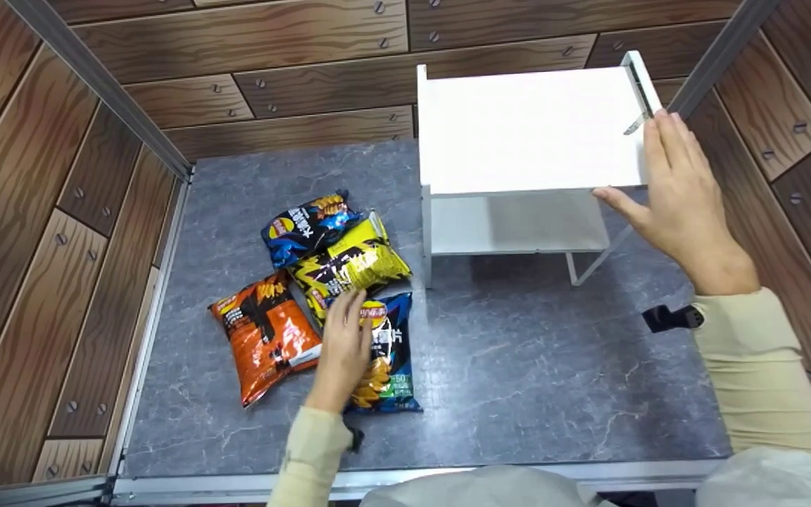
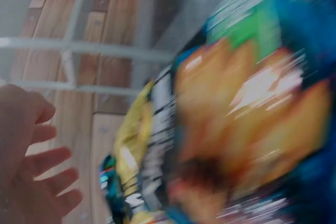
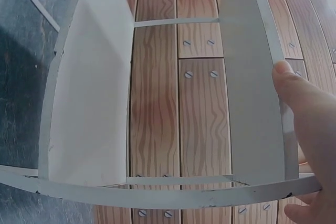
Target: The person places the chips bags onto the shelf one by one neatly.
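Note:
My left hand (image 1: 343, 345) is over the left side of a blue potato chip bag (image 1: 395, 359), fingers extended. In the left wrist view the fingers (image 2: 52, 161) are spread with nothing between them; the blue bag beside them is blurred. My right hand (image 1: 687, 186) rests at the right front corner of a white two-tier shelf rack (image 1: 525, 134). Its fingers lie straight along the right side, with the thumb out along the front edge. In the right wrist view the thumb (image 3: 286, 77) touches the upper board's edge, and the side rail partly hides the other fingers.
Beside the blue bag lie an orange chip bag (image 1: 265, 331), a yellow one (image 1: 356, 260) and a dark blue one (image 1: 310, 225), close together on the grey marbled table (image 1: 518, 394). Wood-patterned walls (image 1: 321, 84) and metal frame bars (image 1: 106, 77) enclose the table.

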The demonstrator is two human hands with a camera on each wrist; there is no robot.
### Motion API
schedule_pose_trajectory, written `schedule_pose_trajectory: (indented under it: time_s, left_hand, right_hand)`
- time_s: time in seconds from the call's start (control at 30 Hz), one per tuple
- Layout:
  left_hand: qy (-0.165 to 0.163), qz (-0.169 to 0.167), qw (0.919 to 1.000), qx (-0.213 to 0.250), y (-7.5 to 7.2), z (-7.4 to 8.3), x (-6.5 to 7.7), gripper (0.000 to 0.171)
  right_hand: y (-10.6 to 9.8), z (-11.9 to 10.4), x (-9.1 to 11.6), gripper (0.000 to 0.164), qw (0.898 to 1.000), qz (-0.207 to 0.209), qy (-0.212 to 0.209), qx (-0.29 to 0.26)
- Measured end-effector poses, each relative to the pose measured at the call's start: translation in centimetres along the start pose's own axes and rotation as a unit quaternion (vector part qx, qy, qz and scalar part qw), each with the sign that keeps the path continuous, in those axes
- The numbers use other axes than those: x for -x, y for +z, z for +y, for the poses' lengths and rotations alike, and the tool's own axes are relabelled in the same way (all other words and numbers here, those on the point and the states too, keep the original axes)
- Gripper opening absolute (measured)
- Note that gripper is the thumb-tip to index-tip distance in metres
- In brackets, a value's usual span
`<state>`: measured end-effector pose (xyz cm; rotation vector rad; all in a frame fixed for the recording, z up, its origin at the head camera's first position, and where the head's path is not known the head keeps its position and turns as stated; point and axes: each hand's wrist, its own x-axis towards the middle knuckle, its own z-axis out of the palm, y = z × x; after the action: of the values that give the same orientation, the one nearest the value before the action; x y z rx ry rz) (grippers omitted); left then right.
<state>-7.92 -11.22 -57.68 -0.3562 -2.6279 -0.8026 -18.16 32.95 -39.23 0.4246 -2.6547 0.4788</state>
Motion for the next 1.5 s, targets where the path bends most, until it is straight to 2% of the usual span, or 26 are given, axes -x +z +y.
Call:
schedule_pose_trajectory:
  time_s: [0.17, 0.27, 0.37, 0.53, 0.63, 0.73, 0.83, 0.97, 1.07, 1.17, 1.37, 1.5]
  left_hand:
    - [-0.004, -0.038, 0.9957, -0.085, 2.0, 0.6, 3.5, 0.069]
    - [-0.003, -0.041, 0.99, -0.135, 3.0, 0.7, 5.4, 0.085]
    - [-0.023, -0.044, 0.9853, -0.163, 3.8, 0.7, 6.8, 0.098]
    - [-0.086, -0.094, 0.9726, -0.195, 4.8, 1.0, 8.1, 0.106]
    - [-0.116, -0.123, 0.9668, -0.192, 5.2, 1.2, 8.5, 0.107]
    - [-0.129, -0.136, 0.9648, -0.184, 5.6, 1.2, 8.6, 0.111]
    - [-0.127, -0.129, 0.9664, -0.183, 6.0, 1.1, 8.8, 0.113]
    - [-0.089, -0.069, 0.9757, -0.188, 6.6, 0.6, 8.9, 0.107]
    - [-0.067, -0.033, 0.979, -0.19, 7.0, 0.3, 9.0, 0.101]
    - [-0.067, -0.032, 0.9804, -0.182, 7.0, 0.2, 9.0, 0.098]
    - [-0.095, -0.047, 0.9862, -0.127, 6.5, 0.5, 8.7, 0.097]
    - [-0.09, -0.038, 0.9902, -0.099, 6.0, 0.5, 8.5, 0.097]
  right_hand:
    - [0.3, 0.0, 0.1, 0.101, 1.0, 0.015, -0.003, -0.007]
    - [0.5, -0.1, 0.1, 0.1, 1.0, 0.018, -0.005, -0.01]
    - [0.6, -0.2, 0.1, 0.1, 1.0, 0.022, -0.008, -0.013]
    - [0.4, -0.1, 0.2, 0.1, 1.0, 0.024, -0.007, -0.016]
    - [0.4, -0.1, 0.2, 0.1, 1.0, 0.024, -0.004, -0.018]
    - [0.4, 0.0, 0.3, 0.1, 0.999, 0.025, -0.001, -0.021]
    - [0.4, 0.0, 0.4, 0.1, 0.999, 0.026, 0.002, -0.023]
    - [0.4, 0.1, 0.4, 0.099, 0.999, 0.032, 0.001, -0.024]
    - [0.4, 0.1, 0.5, 0.098, 0.999, 0.04, -0.003, -0.025]
    - [0.3, 0.2, 0.5, 0.098, 0.999, 0.043, -0.005, -0.025]
    - [0.3, 0.2, 0.3, 0.099, 0.999, 0.037, -0.002, -0.025]
    - [0.4, 0.1, 0.1, 0.1, 0.999, 0.03, 0.002, -0.023]
